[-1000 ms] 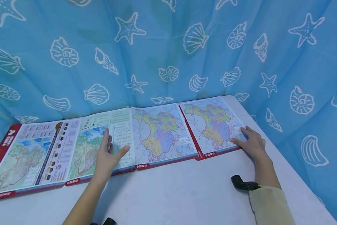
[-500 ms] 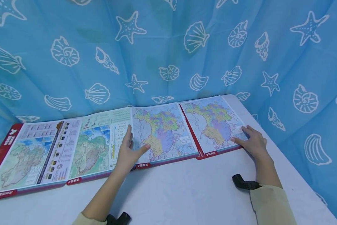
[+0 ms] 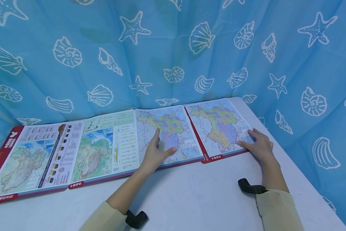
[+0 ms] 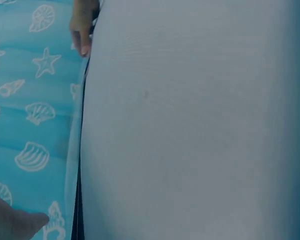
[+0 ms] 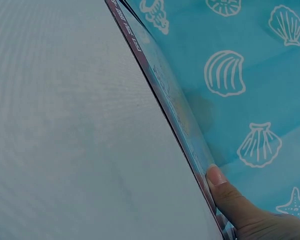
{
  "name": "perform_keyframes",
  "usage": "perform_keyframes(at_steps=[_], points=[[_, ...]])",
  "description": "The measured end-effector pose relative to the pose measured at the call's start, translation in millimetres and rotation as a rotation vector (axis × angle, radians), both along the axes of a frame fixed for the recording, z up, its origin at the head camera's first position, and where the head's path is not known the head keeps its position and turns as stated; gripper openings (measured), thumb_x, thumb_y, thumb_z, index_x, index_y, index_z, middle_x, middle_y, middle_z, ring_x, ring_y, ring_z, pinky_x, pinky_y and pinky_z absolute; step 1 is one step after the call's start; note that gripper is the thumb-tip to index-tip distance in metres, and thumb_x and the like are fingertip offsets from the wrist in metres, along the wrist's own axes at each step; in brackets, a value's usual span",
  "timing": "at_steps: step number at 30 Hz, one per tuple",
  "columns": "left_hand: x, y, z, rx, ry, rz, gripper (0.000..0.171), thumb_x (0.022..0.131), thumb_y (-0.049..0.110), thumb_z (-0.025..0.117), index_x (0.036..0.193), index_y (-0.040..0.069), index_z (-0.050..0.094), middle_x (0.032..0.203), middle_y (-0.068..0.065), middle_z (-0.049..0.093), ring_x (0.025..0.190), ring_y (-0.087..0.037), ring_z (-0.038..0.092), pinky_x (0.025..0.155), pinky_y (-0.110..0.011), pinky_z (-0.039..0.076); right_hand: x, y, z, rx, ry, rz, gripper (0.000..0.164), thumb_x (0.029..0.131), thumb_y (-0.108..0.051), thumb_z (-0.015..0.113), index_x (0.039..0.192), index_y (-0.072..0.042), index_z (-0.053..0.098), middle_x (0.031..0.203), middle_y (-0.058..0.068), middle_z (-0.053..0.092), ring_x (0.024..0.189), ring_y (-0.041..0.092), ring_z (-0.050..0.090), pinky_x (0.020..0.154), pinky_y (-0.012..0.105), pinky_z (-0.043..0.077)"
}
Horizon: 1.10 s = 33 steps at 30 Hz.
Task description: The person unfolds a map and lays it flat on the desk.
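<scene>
A row of fold-out map sheets with red title tabs lies along the back of the table. My left hand [image 3: 154, 157] is over the map sheet [image 3: 168, 123] right of the middle, its thumb spread from its fingers; whether it touches the paper I cannot tell. My right hand [image 3: 259, 146] rests at the near right corner of the rightmost map sheet [image 3: 216, 120], thumb and fingers apart. In the right wrist view the thumb [image 5: 230, 200] lies on the edge of that map sheet [image 5: 172, 100]. The undersides of both hands are hidden.
Two more map sheets, one green [image 3: 93, 154] and one with a lilac strip [image 3: 25, 160], extend left to a red border. A blue curtain [image 3: 149, 57] with white shells and starfish stands behind and right of the white table [image 3: 190, 195]. Each wrist wears a black device [image 3: 136, 219].
My left hand has slid rightward, from above the green map sheet to the coloured one beside it. The right hand stays at its corner. The sheets have hardly moved.
</scene>
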State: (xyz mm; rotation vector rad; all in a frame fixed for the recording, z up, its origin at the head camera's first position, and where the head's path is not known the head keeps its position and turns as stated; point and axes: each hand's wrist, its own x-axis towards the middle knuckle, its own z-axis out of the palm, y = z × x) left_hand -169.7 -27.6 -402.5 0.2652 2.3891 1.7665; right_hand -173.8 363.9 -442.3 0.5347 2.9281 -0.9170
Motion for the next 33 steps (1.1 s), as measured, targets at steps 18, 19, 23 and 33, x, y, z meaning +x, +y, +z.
perform_keyframes(at_steps=[18, 19, 23, 33], points=[[-6.0, 62.2, -7.4, -0.112, -0.127, -0.079, 0.101, 0.075, 0.033, 0.079, 0.153, 0.021, 0.016, 0.155, -0.010, 0.025, 0.143, -0.034, 0.021, 0.109, -0.056, 0.029, 0.0, 3.2, -0.9, 0.019, -0.003, 0.002, 0.099, 0.077, -0.060, 0.066, 0.149, -0.006, 0.025, 0.155, 0.023, 0.013, 0.138, 0.051, 0.009, 0.100, 0.069, 0.021], [-7.1, 65.9, -7.5, -0.110, -0.125, -0.084, 0.101, 0.075, 0.033, 0.079, 0.153, 0.020, 0.016, 0.155, -0.010, 0.026, 0.142, -0.034, 0.022, 0.108, -0.056, 0.030, 0.0, 3.1, -0.8, 0.020, -0.004, 0.004, 0.099, 0.077, -0.060, 0.066, 0.149, -0.006, 0.025, 0.155, 0.023, 0.013, 0.138, 0.051, 0.009, 0.100, 0.069, 0.021], [-12.6, 80.9, -7.6, -0.081, -0.154, -0.080, 0.099, 0.075, 0.034, 0.079, 0.153, 0.019, 0.018, 0.153, -0.010, 0.030, 0.140, -0.034, 0.027, 0.106, -0.055, 0.034, 0.2, 2.3, 0.3, 0.023, -0.004, 0.009, 0.099, 0.077, -0.060, 0.067, 0.149, -0.005, 0.025, 0.154, 0.024, 0.014, 0.138, 0.051, 0.009, 0.100, 0.069, 0.020], [-22.9, 104.9, -8.2, 0.051, -0.266, -0.057, 0.095, 0.077, 0.031, 0.078, 0.152, 0.018, 0.022, 0.151, -0.010, 0.035, 0.139, -0.029, 0.033, 0.106, -0.048, 0.037, -1.4, -1.6, 4.0, 0.014, -0.025, 0.009, 0.100, 0.077, -0.059, 0.067, 0.149, -0.005, 0.024, 0.154, 0.024, 0.013, 0.137, 0.052, 0.008, 0.100, 0.070, 0.021]])
